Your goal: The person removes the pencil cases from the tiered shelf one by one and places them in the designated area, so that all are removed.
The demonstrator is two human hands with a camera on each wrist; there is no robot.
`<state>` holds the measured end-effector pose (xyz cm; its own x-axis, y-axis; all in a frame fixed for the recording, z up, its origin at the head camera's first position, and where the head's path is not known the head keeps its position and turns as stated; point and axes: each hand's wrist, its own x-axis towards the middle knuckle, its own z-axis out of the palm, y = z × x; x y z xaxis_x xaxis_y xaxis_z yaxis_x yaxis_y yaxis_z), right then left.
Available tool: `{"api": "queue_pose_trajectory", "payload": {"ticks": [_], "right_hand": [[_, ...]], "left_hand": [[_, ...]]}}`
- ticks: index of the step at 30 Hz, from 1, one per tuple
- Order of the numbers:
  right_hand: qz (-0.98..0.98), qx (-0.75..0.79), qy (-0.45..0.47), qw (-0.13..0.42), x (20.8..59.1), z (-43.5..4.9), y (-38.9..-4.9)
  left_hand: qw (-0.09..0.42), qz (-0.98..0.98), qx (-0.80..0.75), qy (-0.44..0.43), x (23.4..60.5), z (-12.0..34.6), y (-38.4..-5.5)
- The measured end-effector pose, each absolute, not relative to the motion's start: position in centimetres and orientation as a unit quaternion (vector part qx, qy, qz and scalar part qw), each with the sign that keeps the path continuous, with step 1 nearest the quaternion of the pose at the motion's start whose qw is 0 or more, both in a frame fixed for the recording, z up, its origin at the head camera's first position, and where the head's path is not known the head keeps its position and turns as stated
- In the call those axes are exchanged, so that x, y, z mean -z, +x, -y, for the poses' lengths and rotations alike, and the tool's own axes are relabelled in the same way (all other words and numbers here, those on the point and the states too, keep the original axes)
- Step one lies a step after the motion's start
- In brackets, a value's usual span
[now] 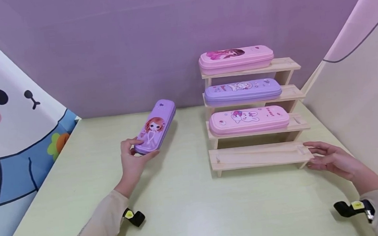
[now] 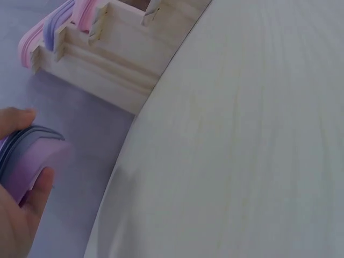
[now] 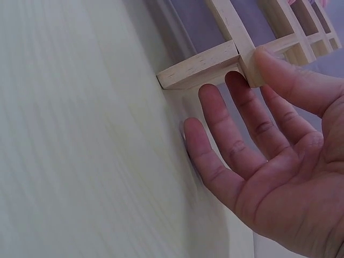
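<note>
In the head view my left hand (image 1: pixel 133 163) grips the lower end of a purple pencil case (image 1: pixel 154 126) with a red-haired doll printed on its lid. The case is tilted, above the left part of the table. In the left wrist view, thumb and fingers hold the end of that case (image 2: pixel 40 161). My right hand (image 1: pixel 333 160) holds the right end of the lowest step of a wooden stepped rack (image 1: pixel 262 156). In the right wrist view its thumb (image 3: pixel 285 78) lies against the board's end, the other fingers curved around and below it.
On the rack's upper steps lie a pink pencil case (image 1: pixel 237 60), a purple one (image 1: pixel 243 92) and a pink rabbit one (image 1: pixel 249 120). The pale table (image 1: pixel 189 207) meets a purple backdrop (image 1: pixel 121 56); printed cloth panels (image 1: pixel 16 128) stand at both sides.
</note>
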<state>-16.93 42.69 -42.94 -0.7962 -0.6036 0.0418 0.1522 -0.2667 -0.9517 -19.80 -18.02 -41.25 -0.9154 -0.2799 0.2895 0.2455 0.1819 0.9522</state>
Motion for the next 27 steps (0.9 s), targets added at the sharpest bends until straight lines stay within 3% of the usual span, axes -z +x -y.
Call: {"api": "queue_pose_trajectory", "payload": {"ticks": [7, 27], "right_hand": [[-0.559, 0.767, -0.196, 0.246, 42.8, -42.6, -16.9], [-0.568, 0.765, -0.192, 0.237, 42.9, -42.9, -17.0]], "left_hand": [[0.223, 0.747, 0.626, 0.009, 42.0, 16.0, -20.9], [0.159, 0.728, 0.666, 0.024, 43.8, 12.7, -22.6]]}}
